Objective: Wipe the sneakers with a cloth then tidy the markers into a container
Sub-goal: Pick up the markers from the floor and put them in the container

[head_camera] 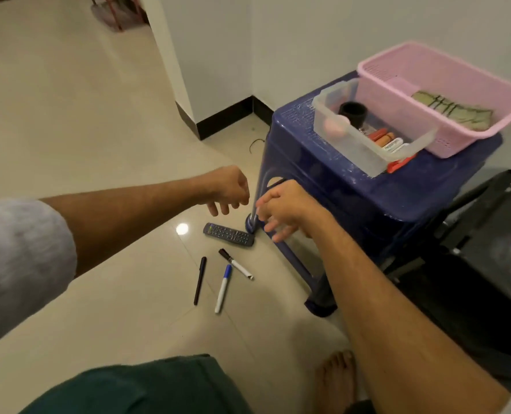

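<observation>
Both arms reach forward over the tiled floor (98,130). The left hand (225,189) hangs near the middle of the view with its fingers loosely curled downward, holding nothing. The right hand (287,209), just at its 3 o'clock and not touching it, is also relaxed, fingers drooping and slightly apart, with nothing in them. Below the hands, at 6 o'clock, a grey remote control (228,234) lies on the tiles, one end against the foot of a blue plastic stool (352,198). Further toward 6 o'clock three markers lie loose on the floor: a black-capped marker (236,264) nearest the remote, a blue-capped marker (223,288) just below it, and a thin black pen (199,280) at the blue one's 9 o'clock, none of them touching. On the stool top, at 2 o'clock from the hands, stands a clear container (352,144) that holds several red and white markers (385,138) and a black cylinder (352,113). A red marker (400,164) lies on the stool just beside the container's near end. Touching the container at its 2 o'clock side is a pink basket (403,112) with a folded greenish cloth (454,110) inside. A bare foot (336,380) rests on the floor at 5 o'clock, and a dark object (472,249) I cannot identify fills the 4 o'clock edge.
</observation>
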Motion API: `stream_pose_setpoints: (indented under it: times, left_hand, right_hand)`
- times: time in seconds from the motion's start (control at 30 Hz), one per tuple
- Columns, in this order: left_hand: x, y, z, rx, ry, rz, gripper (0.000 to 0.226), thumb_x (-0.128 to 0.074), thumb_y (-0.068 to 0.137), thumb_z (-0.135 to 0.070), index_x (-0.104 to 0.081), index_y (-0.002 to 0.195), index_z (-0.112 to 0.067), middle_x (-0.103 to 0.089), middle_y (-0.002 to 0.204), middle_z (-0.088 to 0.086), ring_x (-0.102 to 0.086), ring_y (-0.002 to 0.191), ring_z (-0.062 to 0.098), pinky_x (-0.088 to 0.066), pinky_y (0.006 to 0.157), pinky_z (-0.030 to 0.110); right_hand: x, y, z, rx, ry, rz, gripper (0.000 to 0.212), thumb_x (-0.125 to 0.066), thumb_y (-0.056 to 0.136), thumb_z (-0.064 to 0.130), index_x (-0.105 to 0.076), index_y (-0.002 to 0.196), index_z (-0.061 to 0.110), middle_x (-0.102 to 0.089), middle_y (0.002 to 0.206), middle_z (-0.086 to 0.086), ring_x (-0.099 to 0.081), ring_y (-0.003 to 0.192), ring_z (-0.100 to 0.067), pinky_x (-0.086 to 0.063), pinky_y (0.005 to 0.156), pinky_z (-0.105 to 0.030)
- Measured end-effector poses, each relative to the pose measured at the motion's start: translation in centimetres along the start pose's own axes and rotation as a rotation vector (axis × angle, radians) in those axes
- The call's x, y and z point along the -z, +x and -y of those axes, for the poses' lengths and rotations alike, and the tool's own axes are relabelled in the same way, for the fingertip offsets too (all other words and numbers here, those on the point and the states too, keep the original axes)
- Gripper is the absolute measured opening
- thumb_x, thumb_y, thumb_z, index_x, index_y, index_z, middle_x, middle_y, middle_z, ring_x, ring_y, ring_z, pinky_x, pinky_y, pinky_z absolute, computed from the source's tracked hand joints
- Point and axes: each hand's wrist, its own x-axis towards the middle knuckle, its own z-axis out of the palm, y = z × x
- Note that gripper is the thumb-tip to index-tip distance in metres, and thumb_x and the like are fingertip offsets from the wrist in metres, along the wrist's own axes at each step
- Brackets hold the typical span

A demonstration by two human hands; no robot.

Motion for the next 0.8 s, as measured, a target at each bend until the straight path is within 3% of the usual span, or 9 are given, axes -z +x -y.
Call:
stream_pose_setpoints:
  times: [0.2, 0.3, 0.4, 0.5, 0.57, 0.67, 0.8]
  left_hand:
    - [-4.9, 4.2, 5.8, 0.121, -0.024, 0.079, 0.02, -0.056, 0.09, -0.015, -0.063, 0.108, -0.01, -0.069, 0.092, 0.009, -0.069, 0.071, 0.021, -0.057, 0.052, 0.031]
    - [-8.0, 5.7, 8.4, 0.168, -0.04, 0.129, 0.021, -0.055, 0.091, -0.016, -0.061, 0.11, -0.01, -0.067, 0.093, 0.008, -0.068, 0.074, 0.022, -0.057, 0.054, 0.032]
    - [-11.0, 6.9, 10.8, 0.211, -0.054, 0.168, 0.023, -0.055, 0.092, -0.015, -0.061, 0.112, -0.008, -0.067, 0.097, 0.012, -0.07, 0.078, 0.024, -0.06, 0.059, 0.034]
    - [-13.5, 7.5, 13.0, 0.257, -0.066, 0.186, 0.025, -0.054, 0.092, -0.015, -0.06, 0.115, -0.008, -0.066, 0.1, 0.014, -0.07, 0.08, 0.026, -0.06, 0.061, 0.035]
    - [-15.0, 7.8, 14.2, 0.289, -0.081, 0.187, 0.025, -0.054, 0.092, -0.016, -0.059, 0.115, -0.008, -0.066, 0.101, 0.015, -0.07, 0.082, 0.027, -0.06, 0.063, 0.035]
    - [-16.8, 8.2, 16.0, 0.33, -0.098, 0.176, 0.025, -0.057, 0.092, -0.019, -0.06, 0.116, -0.011, -0.066, 0.103, 0.014, -0.07, 0.085, 0.027, -0.061, 0.071, 0.036]
    - [-18.8, 8.7, 17.9, 0.358, -0.121, 0.146, 0.027, -0.06, 0.091, -0.02, -0.059, 0.117, -0.012, -0.064, 0.104, 0.009, -0.068, 0.084, 0.023, -0.058, 0.074, 0.033]
  right_hand:
    - [-4.1, 6.3, -5.0, -0.143, 0.043, 0.111, 0.016, -0.05, 0.096, 0.007, -0.064, 0.103, 0.009, -0.065, 0.087, -0.003, -0.065, 0.074, -0.018, -0.06, 0.069, -0.041]
    - [-6.1, 9.2, -7.8, -0.16, -0.043, 0.133, 0.017, -0.055, 0.092, 0.008, -0.064, 0.106, 0.004, -0.069, 0.097, -0.014, -0.065, 0.069, -0.022, -0.059, 0.059, -0.038]
    - [-8.1, 11.4, -10.4, -0.159, -0.097, 0.108, 0.024, -0.057, 0.089, 0.009, -0.066, 0.11, 0.003, -0.069, 0.104, -0.021, -0.064, 0.071, -0.026, -0.059, 0.062, -0.039]
    - [-10.1, 13.0, -12.6, -0.17, -0.139, 0.039, 0.012, -0.058, 0.09, 0.008, -0.068, 0.096, 0.007, -0.069, 0.094, -0.013, -0.064, 0.07, -0.022, -0.061, 0.068, -0.041]
    - [-11.3, 13.8, -14.0, -0.153, -0.184, 0.015, 0.01, -0.06, 0.09, 0.006, -0.069, 0.092, 0.01, -0.066, 0.086, -0.005, -0.061, 0.068, -0.017, -0.059, 0.067, -0.035]
    - [-12.9, 14.8, -15.6, -0.101, -0.292, 0.026, 0.02, -0.062, 0.09, 0.006, -0.07, 0.107, 0.012, -0.068, 0.101, -0.006, -0.058, 0.076, -0.016, -0.048, 0.061, -0.022]
    - [-14.3, 16.0, -17.0, -0.076, -0.471, 0.01, 0.031, -0.061, 0.093, 0.009, -0.06, 0.124, 0.013, -0.063, 0.118, -0.008, -0.06, 0.09, -0.017, -0.049, 0.069, -0.024]
